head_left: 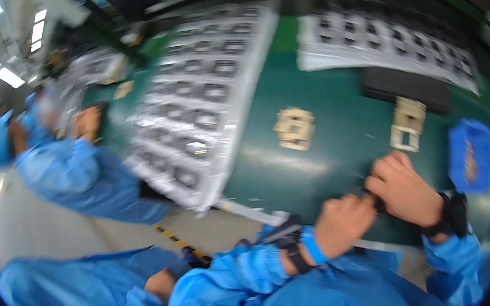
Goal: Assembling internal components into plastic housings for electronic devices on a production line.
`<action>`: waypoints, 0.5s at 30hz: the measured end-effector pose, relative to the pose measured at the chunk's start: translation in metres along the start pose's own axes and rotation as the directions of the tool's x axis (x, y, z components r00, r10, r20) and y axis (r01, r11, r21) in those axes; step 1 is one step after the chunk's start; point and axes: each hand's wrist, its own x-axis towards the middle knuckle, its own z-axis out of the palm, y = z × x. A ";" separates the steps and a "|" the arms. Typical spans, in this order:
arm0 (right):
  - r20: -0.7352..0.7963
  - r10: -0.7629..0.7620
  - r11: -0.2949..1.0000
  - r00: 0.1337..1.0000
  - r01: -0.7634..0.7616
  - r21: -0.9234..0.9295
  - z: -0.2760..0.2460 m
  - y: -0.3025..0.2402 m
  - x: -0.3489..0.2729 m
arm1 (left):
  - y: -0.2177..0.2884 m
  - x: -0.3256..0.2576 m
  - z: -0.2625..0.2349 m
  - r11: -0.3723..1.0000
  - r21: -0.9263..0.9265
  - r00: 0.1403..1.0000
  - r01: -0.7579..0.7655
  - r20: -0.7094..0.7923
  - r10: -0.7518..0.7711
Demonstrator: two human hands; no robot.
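Both hands together at near right, over the green table (267, 178). Left hand (346, 223): fingers curled, closed on a small dark part (379, 205). Right hand (407, 184): fingers bent, closed on the same part from the right. Dark part sits between the 2 hands, mostly covered; blur, so its shape and exact finger contact can't be told.

Left wrist: black band (299, 259) plus blue band (313, 248). Right wrist: black strap (453, 215). Blue sleeves on both arms.

Just beyond the right hand: beige frame piece (416, 112), lying flat, its far end against a black block (391, 85). Right of that hand: blue tray (457, 150) with small tan bits inside, too small to tell. Mid-table, apart from the hands: beige cluster (295, 129), lying flat.

Left of it: long pale tray sheet (241, 130) with rows of dark square parts, glossy, running near to far. Far right: second pale sheet (332, 60), dark parts in a row.

Far left: co-worker (65, 170) in blue gown and cap, hands at the table edge. Near left: another blue-clad person (85, 304), 1 hand showing. Floor has black-and-yellow striped tape (172, 237).
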 end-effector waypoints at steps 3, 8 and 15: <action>-0.016 0.089 0.995 0.996 -0.088 0.047 -0.006 0.004 -0.020 | 0.000 0.006 -0.010 0.999 0.043 1.000 0.016 -0.003 -0.015; -0.158 0.284 0.959 0.946 -0.283 0.031 -0.029 0.010 -0.068 | 0.002 0.014 -0.003 0.997 0.077 0.998 0.022 -0.053 -0.018; -0.562 0.603 0.708 0.566 -0.704 0.051 -0.064 0.025 -0.136 | 0.009 0.013 -0.003 0.996 0.085 0.998 0.025 -0.054 -0.020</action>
